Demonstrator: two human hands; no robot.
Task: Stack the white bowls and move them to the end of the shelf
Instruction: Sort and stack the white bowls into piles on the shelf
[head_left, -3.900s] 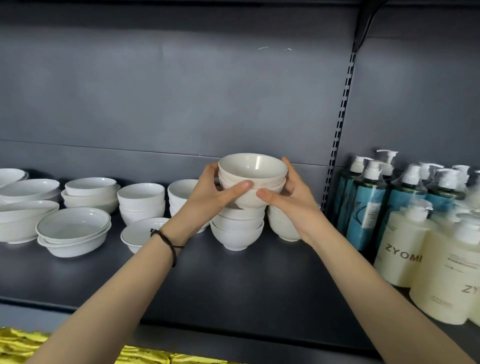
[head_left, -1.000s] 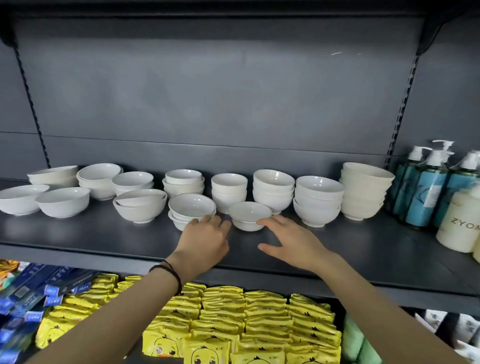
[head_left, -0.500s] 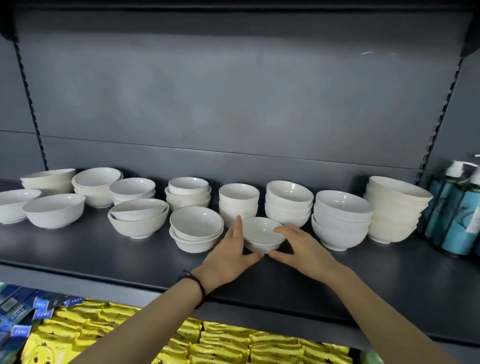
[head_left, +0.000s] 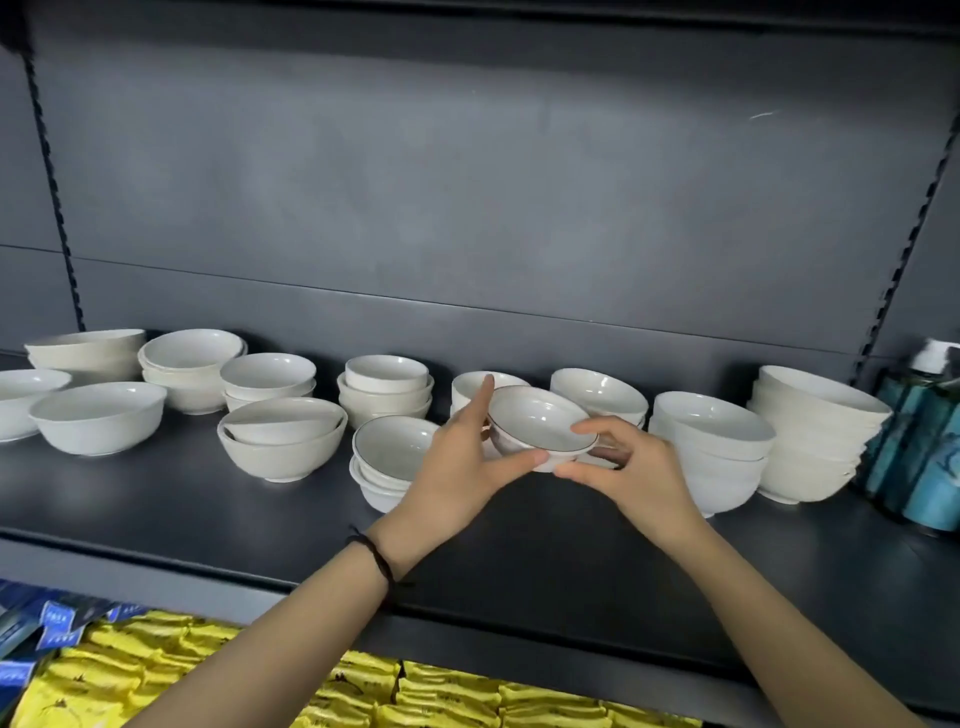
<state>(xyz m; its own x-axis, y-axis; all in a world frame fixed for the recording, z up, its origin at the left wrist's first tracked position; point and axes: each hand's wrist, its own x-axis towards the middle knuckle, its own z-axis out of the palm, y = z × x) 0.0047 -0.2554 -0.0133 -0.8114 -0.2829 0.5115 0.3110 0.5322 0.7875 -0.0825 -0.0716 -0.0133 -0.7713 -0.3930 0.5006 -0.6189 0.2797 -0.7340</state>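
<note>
1. Both hands hold one small bowl between them, raised off the shelf. It has a thin dark rim and is tilted, with its left edge higher and its mouth turned partly toward the person.
2. The left hand grips it with the thumb under the near edge and the forefinger straight up along the far side. The right hand pinches it, with the thumb at the foot and the forefinger curled over the rim.
3. The bowl is round, so it has no long axis. What matters is its tilt, which I judge must be levelled before it will nest.
4. A rimmed stack with the same dark edge stands just outside the left hand, touching or nearly touching its back. If the bowl goes there, it is a short move past that hand, which is the nearer one.
5. Beyond the right hand stands a wider stack, then a tall stack at the shelf end beside the bottles. The right hand is nearer to these.
6. Hidden or unclear:
   - The thumbs cover the bowl's foot.
   - The left hand's other fingers are behind the bowl.
   - The left hand covers the rimmed stack's right side, so its count is unclear.
   - The bowls directly behind the held one are partly blocked.
   - The bottles are blurred and cut off by the frame.
</note>
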